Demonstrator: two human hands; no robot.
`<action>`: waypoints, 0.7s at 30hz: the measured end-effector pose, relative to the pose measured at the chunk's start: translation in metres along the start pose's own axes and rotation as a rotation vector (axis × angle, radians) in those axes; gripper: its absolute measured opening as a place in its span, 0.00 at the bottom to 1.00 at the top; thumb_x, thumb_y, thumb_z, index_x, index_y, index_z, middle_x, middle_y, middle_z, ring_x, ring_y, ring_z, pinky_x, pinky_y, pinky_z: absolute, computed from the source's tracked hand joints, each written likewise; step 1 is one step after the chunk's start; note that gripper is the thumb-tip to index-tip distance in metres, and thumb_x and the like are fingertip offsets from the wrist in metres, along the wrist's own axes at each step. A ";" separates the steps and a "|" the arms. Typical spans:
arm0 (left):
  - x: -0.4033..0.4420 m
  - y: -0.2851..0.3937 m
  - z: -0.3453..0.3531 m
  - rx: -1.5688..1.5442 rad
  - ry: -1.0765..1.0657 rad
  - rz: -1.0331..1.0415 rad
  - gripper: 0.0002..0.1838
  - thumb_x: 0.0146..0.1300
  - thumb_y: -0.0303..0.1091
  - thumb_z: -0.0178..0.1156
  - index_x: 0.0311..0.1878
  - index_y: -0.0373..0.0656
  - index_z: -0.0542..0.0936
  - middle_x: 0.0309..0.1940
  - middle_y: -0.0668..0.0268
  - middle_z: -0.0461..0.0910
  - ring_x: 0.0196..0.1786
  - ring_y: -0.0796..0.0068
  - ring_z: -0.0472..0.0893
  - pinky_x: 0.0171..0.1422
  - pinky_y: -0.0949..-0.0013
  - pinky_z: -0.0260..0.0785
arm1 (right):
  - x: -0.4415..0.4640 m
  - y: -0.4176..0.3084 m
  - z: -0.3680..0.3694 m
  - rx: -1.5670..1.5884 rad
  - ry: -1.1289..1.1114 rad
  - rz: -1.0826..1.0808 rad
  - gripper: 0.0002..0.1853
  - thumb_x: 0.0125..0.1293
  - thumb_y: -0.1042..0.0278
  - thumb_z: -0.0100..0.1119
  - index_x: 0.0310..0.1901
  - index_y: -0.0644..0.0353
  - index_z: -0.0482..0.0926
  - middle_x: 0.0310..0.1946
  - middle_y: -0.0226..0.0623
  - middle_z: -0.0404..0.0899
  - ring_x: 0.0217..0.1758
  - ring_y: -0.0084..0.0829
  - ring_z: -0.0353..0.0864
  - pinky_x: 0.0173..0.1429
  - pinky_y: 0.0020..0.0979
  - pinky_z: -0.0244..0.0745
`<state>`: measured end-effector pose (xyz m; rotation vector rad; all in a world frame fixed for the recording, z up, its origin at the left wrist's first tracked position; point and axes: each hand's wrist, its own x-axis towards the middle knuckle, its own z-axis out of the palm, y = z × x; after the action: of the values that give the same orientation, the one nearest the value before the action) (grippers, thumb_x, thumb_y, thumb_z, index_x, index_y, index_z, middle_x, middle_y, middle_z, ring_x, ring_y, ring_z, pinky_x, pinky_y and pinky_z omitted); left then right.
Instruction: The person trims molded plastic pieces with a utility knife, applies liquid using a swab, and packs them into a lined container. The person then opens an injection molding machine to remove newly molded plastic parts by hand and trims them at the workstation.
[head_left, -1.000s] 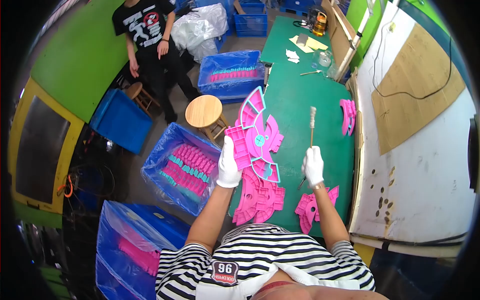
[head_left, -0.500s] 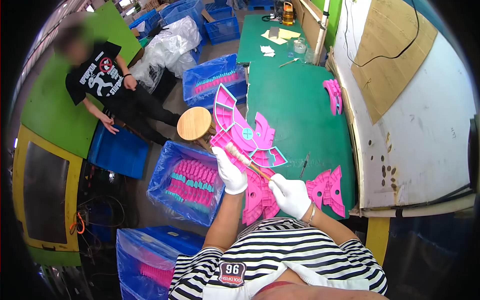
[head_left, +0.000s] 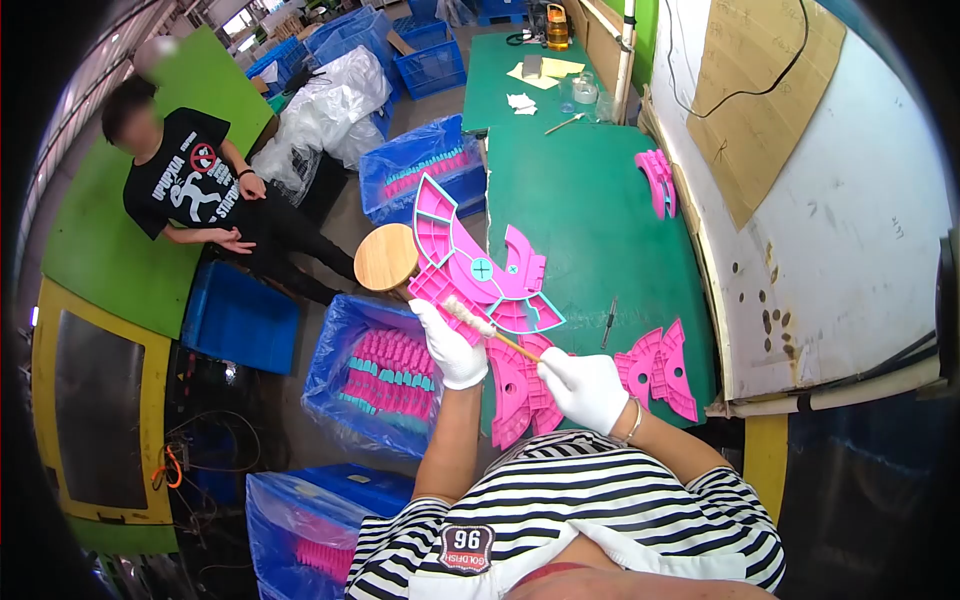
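Note:
My gloved left hand (head_left: 452,350) grips the near edge of a large curved pink plastic part (head_left: 470,262) with teal edging, tilted above the green table. My gloved right hand (head_left: 583,392) is closed round the wooden stick of a fluffy white-headed brush (head_left: 466,316). The brush head lies against the pink part's ribbed side, close to my left fingers. Beneath and beside my hands are pink curved pieces (head_left: 512,388) and more pink pieces (head_left: 660,372) on the table. A thin dark tool (head_left: 610,322) lies beyond my right hand.
Lined blue crates (head_left: 330,385) of pink and teal parts stand left of the green table (head_left: 590,230), near a round wooden stool (head_left: 386,257). A person (head_left: 190,180) stands further left. More pink parts (head_left: 657,185) sit by the right wall. Tape and papers lie at the far end.
The whole view has shifted slightly. The pink part and brush stay in my hands, with the brush head still against the part. The standing person's lower hand has moved inward.

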<state>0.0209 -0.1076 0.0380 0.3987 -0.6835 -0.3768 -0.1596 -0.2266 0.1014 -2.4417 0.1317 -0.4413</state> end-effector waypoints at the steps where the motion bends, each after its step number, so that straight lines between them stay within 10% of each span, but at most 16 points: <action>1: 0.004 0.002 0.018 0.000 0.001 -0.002 0.31 0.73 0.59 0.36 0.61 0.42 0.68 0.45 0.64 0.77 0.38 0.72 0.79 0.45 0.68 0.74 | 0.002 -0.001 -0.002 0.001 0.000 0.002 0.07 0.68 0.61 0.51 0.37 0.54 0.73 0.18 0.40 0.74 0.22 0.43 0.78 0.26 0.40 0.71; 3: 0.018 0.002 0.071 0.410 0.564 -0.019 0.31 0.72 0.62 0.33 0.54 0.42 0.69 0.36 0.64 0.76 0.29 0.70 0.78 0.35 0.65 0.76 | 0.009 -0.002 -0.007 0.026 0.076 0.054 0.07 0.67 0.61 0.51 0.37 0.54 0.72 0.18 0.40 0.74 0.21 0.43 0.78 0.25 0.40 0.72; 5: 0.012 -0.007 0.048 0.447 0.697 0.043 0.32 0.72 0.63 0.34 0.53 0.41 0.70 0.34 0.64 0.76 0.28 0.70 0.77 0.35 0.64 0.76 | 0.009 0.002 0.001 0.005 0.130 -0.027 0.07 0.68 0.61 0.51 0.36 0.54 0.72 0.17 0.39 0.74 0.20 0.43 0.78 0.25 0.41 0.71; 8: 0.013 0.007 0.017 -0.059 -0.218 -0.075 0.30 0.75 0.54 0.34 0.66 0.39 0.62 0.54 0.60 0.74 0.49 0.68 0.78 0.56 0.66 0.73 | -0.005 0.003 -0.013 -0.059 -0.021 0.066 0.05 0.66 0.66 0.54 0.35 0.56 0.74 0.20 0.42 0.73 0.22 0.44 0.77 0.25 0.38 0.70; 9: 0.012 0.004 0.013 -0.059 -0.214 -0.077 0.30 0.75 0.54 0.34 0.66 0.39 0.62 0.54 0.60 0.74 0.49 0.68 0.78 0.56 0.66 0.73 | -0.006 0.005 -0.019 -0.057 -0.025 0.069 0.05 0.66 0.66 0.54 0.35 0.56 0.74 0.20 0.42 0.73 0.22 0.44 0.77 0.25 0.38 0.70; 11: 0.010 0.007 0.028 1.165 0.237 0.091 0.29 0.75 0.52 0.35 0.66 0.39 0.62 0.58 0.58 0.72 0.57 0.63 0.76 0.61 0.63 0.71 | -0.005 0.013 -0.032 0.024 0.134 0.012 0.06 0.66 0.63 0.52 0.34 0.54 0.72 0.23 0.40 0.75 0.24 0.43 0.78 0.28 0.39 0.72; 12: 0.013 0.012 0.039 0.369 0.375 -0.103 0.28 0.75 0.51 0.38 0.67 0.40 0.63 0.62 0.58 0.70 0.63 0.61 0.71 0.67 0.60 0.65 | -0.002 0.015 -0.043 -0.010 0.213 0.042 0.06 0.66 0.64 0.52 0.33 0.54 0.73 0.24 0.40 0.74 0.26 0.43 0.78 0.29 0.38 0.72; 15: 0.014 0.018 0.024 0.012 0.378 -0.219 0.27 0.75 0.50 0.39 0.66 0.40 0.64 0.62 0.60 0.71 0.64 0.63 0.71 0.69 0.59 0.62 | 0.003 0.038 -0.062 -0.179 0.217 0.153 0.06 0.66 0.64 0.52 0.32 0.54 0.74 0.20 0.39 0.73 0.25 0.42 0.78 0.28 0.39 0.71; 21: 0.021 0.021 0.034 0.000 0.270 -0.375 0.27 0.75 0.51 0.38 0.66 0.41 0.65 0.62 0.60 0.71 0.63 0.64 0.71 0.69 0.59 0.61 | 0.007 0.035 -0.071 -0.203 0.192 0.048 0.07 0.66 0.64 0.52 0.31 0.54 0.73 0.19 0.38 0.73 0.23 0.41 0.77 0.27 0.39 0.70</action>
<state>0.0170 -0.1065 0.0833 0.5683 -0.3424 -0.6641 -0.1773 -0.2967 0.1337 -2.5832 0.3300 -0.6692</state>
